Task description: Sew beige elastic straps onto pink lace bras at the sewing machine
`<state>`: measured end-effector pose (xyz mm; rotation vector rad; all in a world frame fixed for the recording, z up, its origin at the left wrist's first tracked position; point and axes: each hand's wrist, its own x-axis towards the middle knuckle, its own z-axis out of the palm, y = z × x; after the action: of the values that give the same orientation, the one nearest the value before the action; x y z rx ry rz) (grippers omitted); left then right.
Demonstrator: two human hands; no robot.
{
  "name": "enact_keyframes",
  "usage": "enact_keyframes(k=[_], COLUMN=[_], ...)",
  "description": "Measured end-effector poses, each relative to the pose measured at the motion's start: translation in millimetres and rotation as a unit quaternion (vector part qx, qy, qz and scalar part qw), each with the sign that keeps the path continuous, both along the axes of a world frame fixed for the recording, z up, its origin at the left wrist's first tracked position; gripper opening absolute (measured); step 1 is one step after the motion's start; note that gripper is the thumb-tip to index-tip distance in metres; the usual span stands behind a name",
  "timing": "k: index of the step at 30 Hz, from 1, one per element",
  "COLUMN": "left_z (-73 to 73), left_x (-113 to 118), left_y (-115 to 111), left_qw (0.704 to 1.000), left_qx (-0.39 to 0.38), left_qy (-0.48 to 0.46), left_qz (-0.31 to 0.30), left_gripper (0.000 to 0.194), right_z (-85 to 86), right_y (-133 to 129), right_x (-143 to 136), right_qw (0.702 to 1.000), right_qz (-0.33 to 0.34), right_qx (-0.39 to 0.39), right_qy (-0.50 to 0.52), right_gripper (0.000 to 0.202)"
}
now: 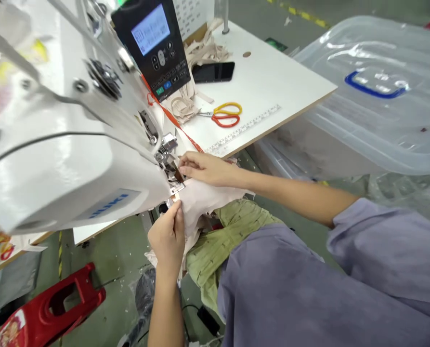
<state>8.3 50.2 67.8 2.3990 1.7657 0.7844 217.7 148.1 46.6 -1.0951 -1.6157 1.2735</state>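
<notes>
A piece of pale pink fabric (199, 196) lies under the presser foot (177, 189) of a white sewing machine (66, 178). My left hand (168, 236) pinches the fabric's near edge between thumb and forefinger, just in front of the foot. On the far side, my right hand (209, 168) rests on the cloth with its fingers loosely bent and slightly apart, its fingertips close beside the needle area. Part of the fabric hangs down over a green cloth (232, 224) on the lap. The machine head hides some of the stitching area.
On the white table (268, 91) are scissors (226, 114), a dark phone (214, 72), beige fabric strips (182, 107) and a printed ruler strip (249, 127). A control panel (151, 46) stands above. Right is a lidded clear bin (381, 125); a red plastic stool-like object (56, 303) lies below left.
</notes>
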Motion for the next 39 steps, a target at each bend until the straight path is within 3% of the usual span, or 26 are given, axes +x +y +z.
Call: enact_keyframes(k=[2, 5, 7, 8, 12, 15, 17, 19, 21, 22, 25, 28, 31, 33, 36, 39], left_z=[3.9, 7.7, 7.0, 5.5, -4.7, -15.2, -24.2, -33.9, -41.6, -44.0, -45.0, -43.0, -42.0, -38.7, -23.6, -1.7], left_x=[-5.1, -15.5, -21.9, -24.1, -22.3, -11.7, -4.2, 0.6, 1.3, 0.2, -6.0, -10.7, -11.3, -9.6, -4.5, -3.1], left_y=[-3.4, -12.4, -20.7, -25.4, -45.1, -56.0, -59.4, -60.0, -59.3, -58.9, -58.3, -58.4, -59.7, -62.8, -74.2, -95.7], left_qw=[0.998, 0.989, 0.983, 0.981, 0.971, 0.956, 0.954, 0.966, 0.984, 0.99, 0.994, 0.991, 0.992, 0.995, 0.977, 0.872], left_qx=[-0.041, -0.103, -0.133, -0.144, -0.194, -0.212, -0.202, -0.163, -0.095, -0.056, 0.031, 0.066, 0.074, 0.052, -0.111, -0.333], left_qy=[-0.051, -0.1, -0.115, -0.12, -0.143, -0.198, -0.192, -0.141, -0.078, -0.054, -0.003, 0.02, 0.021, -0.015, -0.162, -0.327], left_qz=[-0.008, -0.037, -0.051, -0.05, -0.005, -0.042, -0.109, -0.142, -0.127, -0.114, -0.107, -0.112, -0.097, -0.081, -0.086, -0.15], left_gripper=[0.025, 0.024, 0.023, 0.023, 0.023, 0.035, 0.049, 0.032, 0.012, 0.015, 0.021, 0.024, 0.022, 0.022, 0.03, 0.041], right_z=[-6.3, -20.6, -28.6, -31.2, -32.9, -35.4, -41.8, -50.2, -56.5, -58.1, -57.7, -60.2, -78.7, -100.4, -137.2, -162.4], right_y=[-15.6, -45.2, -65.2, -74.6, -105.3, -120.4, -126.9, -131.4, -135.0, -136.7, -141.2, -141.2, -130.9, -119.4, -105.5, -104.1], right_x=[-2.3, -5.5, -7.9, -9.4, -15.0, -14.4, -11.0, -5.8, 0.1, 2.8, 7.9, 10.2, 18.6, 30.9, 57.5, 86.8], right_qw=[0.987, 0.91, 0.879, 0.884, 0.957, 0.998, 0.982, 0.95, 0.928, 0.924, 0.927, 0.933, 0.945, 0.961, 0.96, 0.916], right_qz=[0.023, 0.086, 0.086, 0.073, 0.024, 0.023, 0.039, 0.058, 0.079, 0.092, 0.127, 0.138, 0.099, 0.064, 0.087, 0.235], right_qx=[-0.134, -0.332, -0.375, -0.367, -0.212, 0.011, 0.183, 0.307, 0.361, 0.368, 0.345, 0.329, 0.304, 0.229, 0.08, -0.022], right_qy=[0.091, 0.234, 0.28, 0.282, 0.194, 0.06, 0.001, -0.025, -0.046, -0.058, -0.066, -0.04, -0.064, -0.14, -0.253, -0.324], right_gripper=[0.037, 0.053, 0.052, 0.049, 0.031, 0.02, 0.017, 0.013, 0.012, 0.013, 0.015, 0.015, 0.013, 0.016, 0.036, 0.067])
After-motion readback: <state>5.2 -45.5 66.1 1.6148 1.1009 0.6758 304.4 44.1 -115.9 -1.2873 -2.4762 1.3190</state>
